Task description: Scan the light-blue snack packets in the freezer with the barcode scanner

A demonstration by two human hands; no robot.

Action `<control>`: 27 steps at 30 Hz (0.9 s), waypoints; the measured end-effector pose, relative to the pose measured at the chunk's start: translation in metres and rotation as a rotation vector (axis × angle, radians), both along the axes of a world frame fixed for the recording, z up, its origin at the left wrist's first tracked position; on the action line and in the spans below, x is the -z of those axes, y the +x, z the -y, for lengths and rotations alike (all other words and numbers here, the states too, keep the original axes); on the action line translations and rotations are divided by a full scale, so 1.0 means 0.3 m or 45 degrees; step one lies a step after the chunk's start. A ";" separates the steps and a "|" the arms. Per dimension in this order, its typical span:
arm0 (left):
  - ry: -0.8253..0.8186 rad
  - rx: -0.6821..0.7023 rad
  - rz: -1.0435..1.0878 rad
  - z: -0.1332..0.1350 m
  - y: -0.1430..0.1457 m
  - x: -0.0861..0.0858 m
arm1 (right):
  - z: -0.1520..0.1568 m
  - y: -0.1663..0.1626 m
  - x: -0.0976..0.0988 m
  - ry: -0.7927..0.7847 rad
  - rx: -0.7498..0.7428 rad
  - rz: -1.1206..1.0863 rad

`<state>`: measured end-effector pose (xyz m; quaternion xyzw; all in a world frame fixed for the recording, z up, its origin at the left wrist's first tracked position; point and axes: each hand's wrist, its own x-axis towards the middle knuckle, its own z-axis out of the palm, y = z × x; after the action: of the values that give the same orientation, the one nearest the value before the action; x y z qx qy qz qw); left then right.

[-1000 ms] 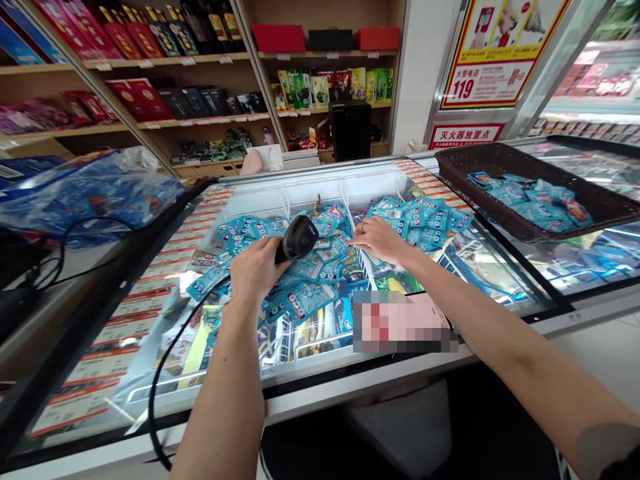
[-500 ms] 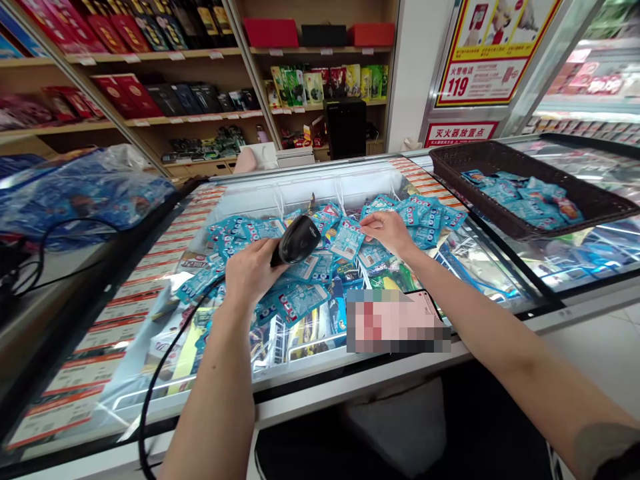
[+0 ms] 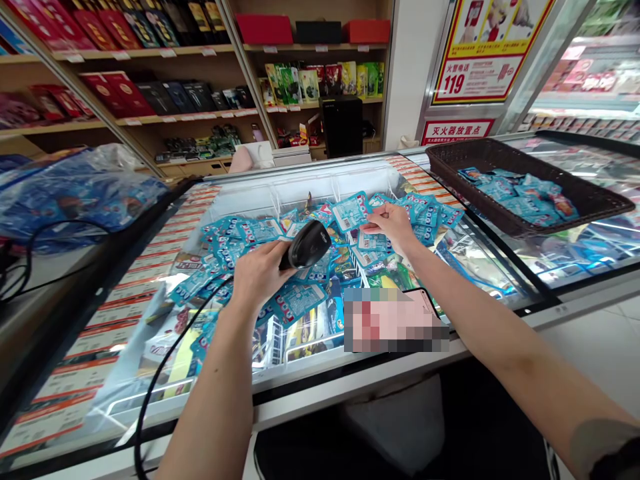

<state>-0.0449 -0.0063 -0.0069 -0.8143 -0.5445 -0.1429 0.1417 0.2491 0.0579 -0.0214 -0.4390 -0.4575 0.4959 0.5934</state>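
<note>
My left hand is wrapped round the handle of a black barcode scanner, its head pointing right and its cable trailing down toward me. In my right hand a blue snack packet is pinched by its edge between thumb and fingers, its printed back facing up. The packet is held just beyond the scanner head, apart from it. Many similar blue packets lie spread on the glass freezer top around and under both hands.
A dark woven basket with blue packets stands at the right. Near the front edge lies a phone, its screen blurred. A clear plastic bag of blue packets sits at the left. Shelves of boxes stand behind.
My right hand has raised the pinched packet and moved it slightly away from me, turning it. The scanner in my left hand has shifted a little to the right.
</note>
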 end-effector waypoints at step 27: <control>-0.007 0.078 0.000 0.006 0.037 0.003 | 0.026 -0.022 0.001 -0.048 -0.076 0.132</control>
<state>-0.0337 -0.0082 -0.0079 -0.8310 -0.5196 -0.1458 0.1348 0.2424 0.0500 -0.0218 -0.4614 -0.4911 0.4985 0.5454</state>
